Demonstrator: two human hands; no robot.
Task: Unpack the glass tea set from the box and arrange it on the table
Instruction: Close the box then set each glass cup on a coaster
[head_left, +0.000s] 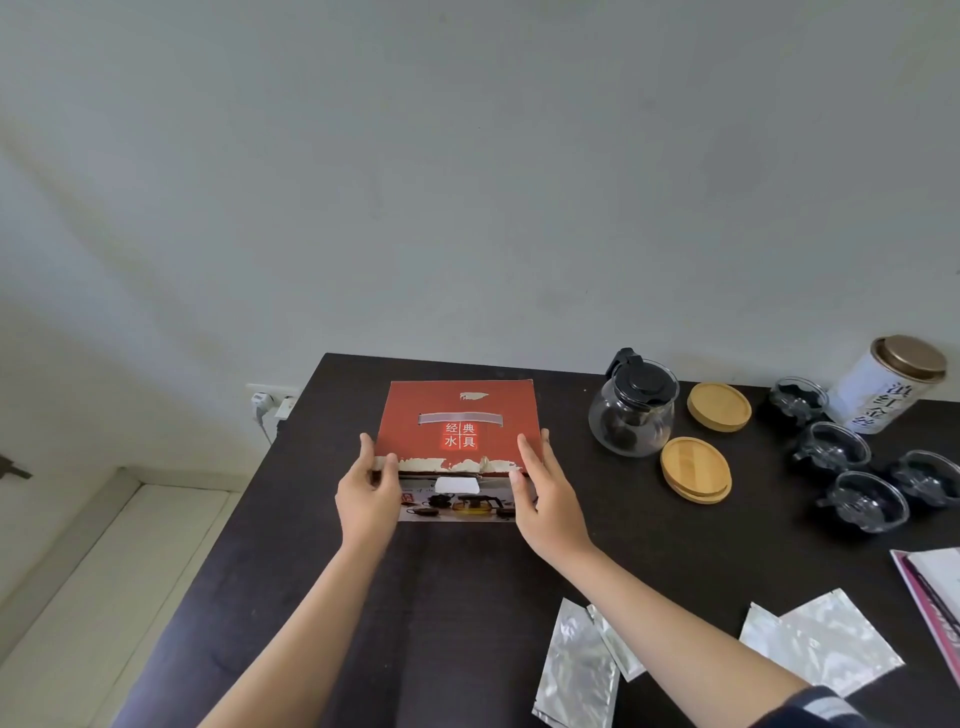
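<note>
A red box (457, 426) is sitting near the far left of the dark table (467, 597), and its lid is carrying four characters in a small grid, 经典 over 水具, below a pale grey band. The front edge of the lid is looking torn and whitish, and the side facing the person is showing a white label and a printed picture of teapots and cups (the small print there is too blurred to read).

The left hand (366, 499) is gripping the box's left front corner, fingers lying along the side and thumb pressing on the lid's edge. The right hand (545, 499) is holding the right front corner with nearly straight fingers laid flat on the lid and the thumb on the front face.

To the right of the box a glass teapot (631, 410) with a black lid is standing upright, something dark showing inside it through the glass. Just beside it two stacks of round wooden coasters (719, 406) are lying flat, one farther back and one nearer (696, 470). Further right four glass cups (831, 449) are sitting in a loose cluster, looking dark against the tabletop. Behind them a white tea tin (888, 384) with a bronze-coloured lid is standing, bearing black brush characters I cannot read surely.

Near the front edge, silver foil sachets (576, 665) are lying flat, with more (826, 639) to their right.
</note>
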